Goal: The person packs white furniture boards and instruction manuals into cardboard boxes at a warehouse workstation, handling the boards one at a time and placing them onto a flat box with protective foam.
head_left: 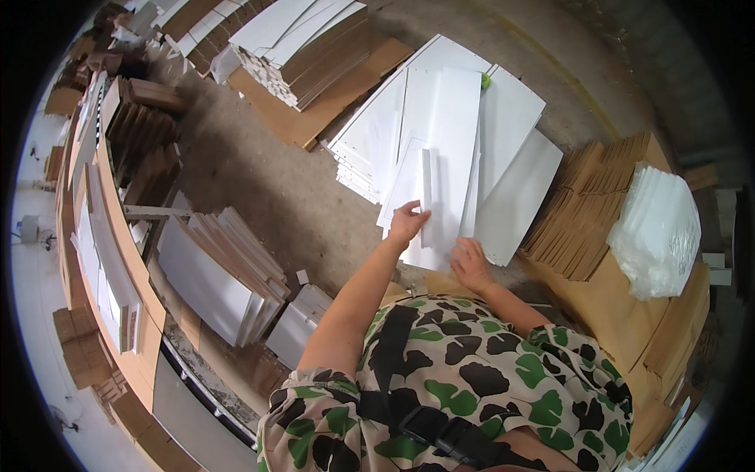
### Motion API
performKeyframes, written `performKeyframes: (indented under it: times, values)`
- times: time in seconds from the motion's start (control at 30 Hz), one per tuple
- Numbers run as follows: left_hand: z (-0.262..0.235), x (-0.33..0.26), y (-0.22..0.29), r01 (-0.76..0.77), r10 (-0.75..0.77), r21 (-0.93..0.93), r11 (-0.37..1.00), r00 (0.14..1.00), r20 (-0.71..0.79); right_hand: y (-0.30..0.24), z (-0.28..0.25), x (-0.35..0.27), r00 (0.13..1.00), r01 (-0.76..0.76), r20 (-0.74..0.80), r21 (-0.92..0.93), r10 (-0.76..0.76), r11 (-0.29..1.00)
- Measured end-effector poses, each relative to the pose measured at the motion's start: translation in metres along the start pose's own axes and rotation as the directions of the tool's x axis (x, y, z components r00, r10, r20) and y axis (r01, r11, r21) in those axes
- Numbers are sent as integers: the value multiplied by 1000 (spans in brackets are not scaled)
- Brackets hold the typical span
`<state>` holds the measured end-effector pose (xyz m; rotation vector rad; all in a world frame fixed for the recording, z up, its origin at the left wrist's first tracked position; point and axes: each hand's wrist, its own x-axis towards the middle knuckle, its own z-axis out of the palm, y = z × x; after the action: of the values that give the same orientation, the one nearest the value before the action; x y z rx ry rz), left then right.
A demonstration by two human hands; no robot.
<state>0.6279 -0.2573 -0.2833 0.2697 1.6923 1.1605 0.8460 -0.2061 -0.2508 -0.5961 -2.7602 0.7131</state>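
Note:
A stack of white panels lies low in front of me, its boards fanned at different angles. On top rests a long white board, and over it lies a narrow white strip. My left hand is closed at the near end of this strip, thumb and fingers pinching it. Beside the near end of the long board is my right hand, its fingers slightly bent and apart with nothing visible in them. Whether its fingertips touch the board I cannot tell. A small green item shows at the long board's far end.
Flattened brown cardboard is piled at the right, with a plastic-wrapped white bundle on it. Another stack of boards stands on a cardboard sheet at the far left. White panels lean near a long bench.

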Motion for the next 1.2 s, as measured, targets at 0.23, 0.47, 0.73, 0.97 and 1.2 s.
performKeyframes:
  times: [0.23,0.47,0.73,0.97,1.2]
  values:
    - [-5,41,-1,127,114,677,725,947,-300,70,-25,19,989,-133,-40,164,141,978]
    - [-27,21,-23,-83,429,628,774,798,-423,101,-24,70,981,-184,-19,183,191,966]
    - [-52,-175,-119,237,-37,152,960,640,-767,133,8,69,963,-226,-50,395,266,890]
    - [93,-364,-285,654,-527,-65,754,541,-656,49,10,118,995,62,42,451,-90,890]
    - [221,-408,-347,652,-701,-291,700,551,-452,-74,61,143,903,263,114,618,-415,741]
